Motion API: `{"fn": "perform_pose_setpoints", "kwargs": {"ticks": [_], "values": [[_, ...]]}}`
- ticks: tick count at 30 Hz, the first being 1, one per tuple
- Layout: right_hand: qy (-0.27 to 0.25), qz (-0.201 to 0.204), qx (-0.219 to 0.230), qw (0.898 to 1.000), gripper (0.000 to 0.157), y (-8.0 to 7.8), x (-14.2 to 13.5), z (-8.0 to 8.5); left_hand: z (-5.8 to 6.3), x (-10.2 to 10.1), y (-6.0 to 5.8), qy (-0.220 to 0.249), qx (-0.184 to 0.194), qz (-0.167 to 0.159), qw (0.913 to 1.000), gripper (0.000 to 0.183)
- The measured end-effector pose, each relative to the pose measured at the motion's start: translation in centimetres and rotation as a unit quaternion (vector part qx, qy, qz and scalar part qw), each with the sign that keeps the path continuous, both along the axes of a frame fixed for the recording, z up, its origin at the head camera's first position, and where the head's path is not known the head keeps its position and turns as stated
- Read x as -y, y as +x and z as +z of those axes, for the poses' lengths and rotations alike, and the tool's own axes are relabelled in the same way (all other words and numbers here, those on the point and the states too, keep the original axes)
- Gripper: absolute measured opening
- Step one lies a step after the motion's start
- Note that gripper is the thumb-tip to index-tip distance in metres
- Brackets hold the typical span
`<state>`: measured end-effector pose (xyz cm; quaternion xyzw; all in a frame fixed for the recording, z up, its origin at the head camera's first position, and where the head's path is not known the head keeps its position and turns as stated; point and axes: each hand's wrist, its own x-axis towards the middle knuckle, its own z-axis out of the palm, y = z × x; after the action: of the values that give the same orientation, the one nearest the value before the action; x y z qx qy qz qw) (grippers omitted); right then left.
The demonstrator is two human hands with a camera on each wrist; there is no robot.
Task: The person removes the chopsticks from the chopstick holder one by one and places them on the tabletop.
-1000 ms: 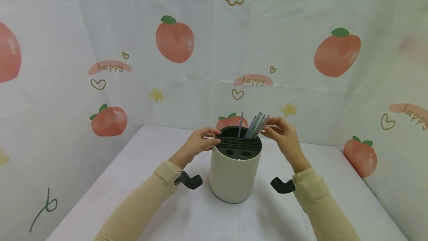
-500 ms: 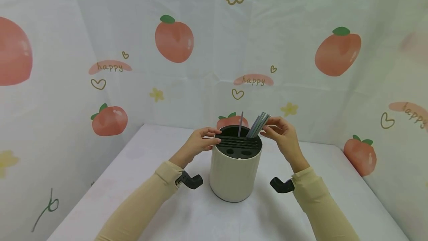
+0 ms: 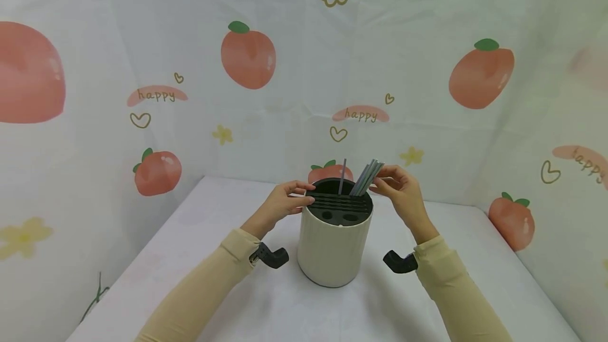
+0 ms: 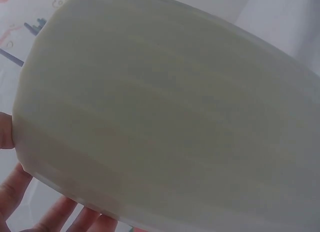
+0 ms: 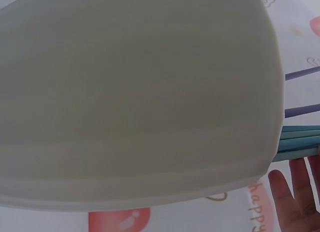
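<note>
A cream, round utensil holder (image 3: 332, 252) with a black slotted insert (image 3: 339, 210) stands upright on the table. My left hand (image 3: 275, 207) grips its left rim; the left wrist view has the thumb at the rim and the fingers (image 4: 55, 214) along the wall. Several blue, green and purple chopsticks (image 3: 364, 179) lean right out of the open back compartment. At their upper part, my right hand (image 3: 402, 194) pinches the bundle between thumb and fingers. One purplish chopstick (image 3: 342, 176) stands apart to the left. Their lower ends are hidden inside the holder.
White table (image 3: 228, 300) under the holder. A white cloth backdrop (image 3: 294, 30) printed with peaches rises behind and on both sides. Black wrist mounts (image 3: 273, 256) sit at each cuff. Both wrist views are mostly filled by the holder's wall.
The chopsticks under my right hand have drawn together from a looser spread into a tighter bundle. My left hand stays at the rim, and the holder has hardly moved.
</note>
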<state>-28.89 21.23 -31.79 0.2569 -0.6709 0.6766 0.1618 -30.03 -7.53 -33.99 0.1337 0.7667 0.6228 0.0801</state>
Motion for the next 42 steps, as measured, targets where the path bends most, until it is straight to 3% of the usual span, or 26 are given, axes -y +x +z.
{"fn": "perform_pose_setpoints", "kwargs": {"ticks": [7,13,18,23,26,28,30,33,38,42], "values": [[0.011,-0.008,-0.001,1.000,0.014,-0.1,-0.2,0.8,-0.2,0.0,0.0,-0.004,-0.004,-0.005,1.0000,0.037],[-0.011,-0.005,-0.014,1.000,0.015,0.1,-0.6,3.8,-0.1,-0.1,0.1,0.001,-0.003,-0.002,1.0000,0.037],[-0.097,0.029,-0.054,0.993,0.016,0.5,-1.5,8.7,0.1,0.0,0.2,0.001,-0.004,0.000,1.0000,0.036],[-0.229,0.049,-0.083,0.969,0.019,1.4,-3.6,14.0,0.0,0.1,0.2,-0.006,-0.008,0.000,0.9999,0.036],[-0.288,0.037,-0.063,0.955,0.023,1.7,-5.4,15.9,0.0,0.1,0.2,-0.008,-0.007,0.001,0.9999,0.036],[-0.298,0.017,-0.033,0.954,0.026,1.7,-6.6,16.2,-0.1,0.1,0.2,-0.008,-0.006,0.001,0.9999,0.036],[-0.298,0.007,0.002,0.955,0.027,1.5,-7.7,15.5,-0.1,0.0,0.1,-0.007,-0.004,0.001,1.0000,0.036],[-0.265,0.003,0.053,0.963,0.027,0.6,-8.8,12.6,-0.2,0.0,0.1,-0.004,-0.004,0.002,1.0000,0.036],[-0.152,0.015,0.164,0.975,0.023,-0.9,-9.2,5.0,-0.2,0.0,-0.1,0.000,-0.005,0.005,1.0000,0.036],[-0.045,0.003,0.243,0.969,0.019,-1.7,-8.6,-1.1,-0.1,0.0,0.0,-0.002,-0.009,0.003,1.0000,0.036]]}}
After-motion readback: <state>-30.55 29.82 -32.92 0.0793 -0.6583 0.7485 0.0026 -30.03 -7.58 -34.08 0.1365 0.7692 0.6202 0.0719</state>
